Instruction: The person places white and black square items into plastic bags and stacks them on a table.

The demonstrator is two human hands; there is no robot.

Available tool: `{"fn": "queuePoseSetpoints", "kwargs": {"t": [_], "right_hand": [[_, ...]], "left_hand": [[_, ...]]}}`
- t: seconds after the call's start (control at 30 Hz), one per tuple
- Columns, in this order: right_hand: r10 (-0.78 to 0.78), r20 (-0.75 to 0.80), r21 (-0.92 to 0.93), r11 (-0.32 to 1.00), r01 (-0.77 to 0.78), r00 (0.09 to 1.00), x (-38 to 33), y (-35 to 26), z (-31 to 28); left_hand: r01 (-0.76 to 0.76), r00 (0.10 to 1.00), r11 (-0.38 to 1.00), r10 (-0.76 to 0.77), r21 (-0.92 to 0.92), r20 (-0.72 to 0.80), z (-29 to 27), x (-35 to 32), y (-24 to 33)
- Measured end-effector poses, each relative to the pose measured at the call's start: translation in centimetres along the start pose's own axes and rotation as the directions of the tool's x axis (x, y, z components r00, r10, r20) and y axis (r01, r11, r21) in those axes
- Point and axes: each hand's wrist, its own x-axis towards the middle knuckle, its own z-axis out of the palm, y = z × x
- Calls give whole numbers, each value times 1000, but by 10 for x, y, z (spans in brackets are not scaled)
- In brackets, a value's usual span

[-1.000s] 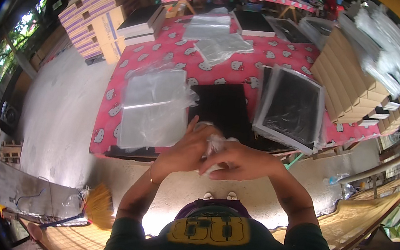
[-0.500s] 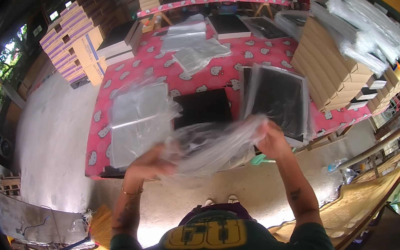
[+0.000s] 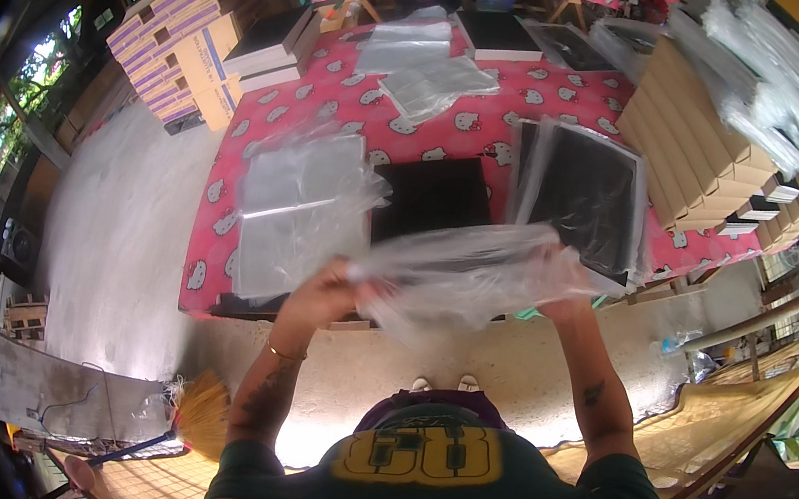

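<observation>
I hold a clear plastic bag [image 3: 467,274] stretched out in front of me. My left hand [image 3: 328,296] grips its left end and my right hand [image 3: 565,297] grips its right end, partly hidden behind the plastic. Just beyond the bag, a black flat book [image 3: 432,193] lies on the pink patterned tablecloth [image 3: 221,226]. A pile of clear bags [image 3: 299,206] lies to the left of the book, and a stack of bagged black books [image 3: 588,194] lies to its right.
Tan stacked boxes [image 3: 695,147] stand at the right, with bundles of plastic [image 3: 765,76] on top. Purple and tan boxes [image 3: 184,49] sit at the far left. More clear bags [image 3: 432,77] and black books [image 3: 499,30] lie farther back. A broom [image 3: 196,415] lies on the floor at lower left.
My hands were together at my chest on crumpled plastic; they have since moved apart and upward, spreading the clear bag wide between them.
</observation>
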Motion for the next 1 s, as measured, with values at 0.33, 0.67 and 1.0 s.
{"fn": "queuePoseSetpoints", "kwargs": {"t": [0.33, 0.67, 1.0], "right_hand": [[529, -12, -317, 803, -505, 849, -37, 11, -23], [38, -643, -611, 576, -543, 765, -87, 108, 15], [-130, -739, -537, 706, -461, 661, -78, 124, 3]], "left_hand": [[-65, 997, 861, 30, -504, -77, -34, -51, -66], [479, 567, 852, -117, 210, -815, 27, -83, -151], [338, 626, 917, -50, 213, -778, 26, -81, -170]]}}
